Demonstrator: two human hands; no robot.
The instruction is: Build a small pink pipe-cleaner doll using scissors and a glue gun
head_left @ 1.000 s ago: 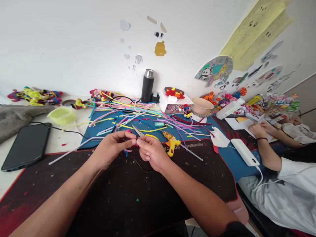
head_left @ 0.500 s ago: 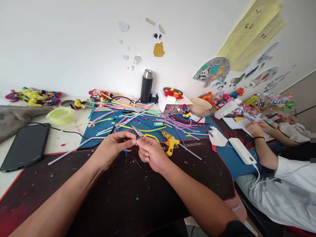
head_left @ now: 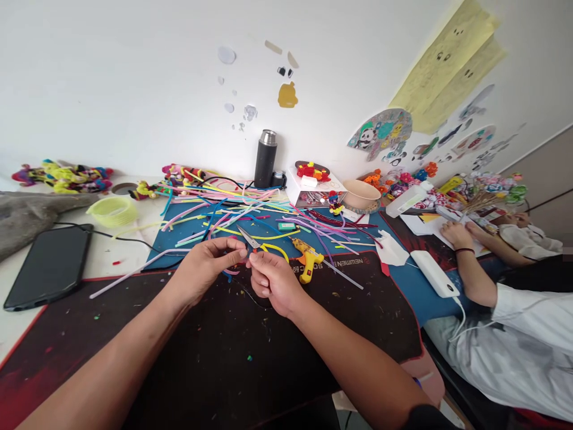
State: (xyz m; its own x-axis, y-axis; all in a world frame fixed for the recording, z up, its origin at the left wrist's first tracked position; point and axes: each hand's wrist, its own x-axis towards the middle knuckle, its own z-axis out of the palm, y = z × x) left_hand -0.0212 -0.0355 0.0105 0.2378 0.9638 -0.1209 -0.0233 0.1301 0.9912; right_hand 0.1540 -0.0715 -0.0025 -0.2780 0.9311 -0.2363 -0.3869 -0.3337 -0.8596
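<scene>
Above the black desk mat (head_left: 197,358), my left hand (head_left: 213,263) and my right hand (head_left: 274,278) meet with their fingertips nearly touching. Each is pinched shut. A tiny dark piece sits between the fingertips, mostly covered, and its kind is unclear. Just behind them lie scissors (head_left: 274,248) with yellow handles, their blades pointing to the upper left. A yellow glue gun (head_left: 307,260) rests on the mat to the right of my right hand. Many coloured pipe cleaners (head_left: 190,214) are spread beyond the hands.
A black thermos (head_left: 265,160) stands by the wall, beside a white box (head_left: 301,190) and a beige bowl (head_left: 362,194). At left are a phone (head_left: 49,266) and a yellow-green coil (head_left: 111,211). A white power bank (head_left: 433,273) lies near a co-worker's arm (head_left: 478,286) at right.
The view has shifted slightly. Both hands stay pinched together in nearly the same place, and the dark piece between the fingertips shows less than before.
</scene>
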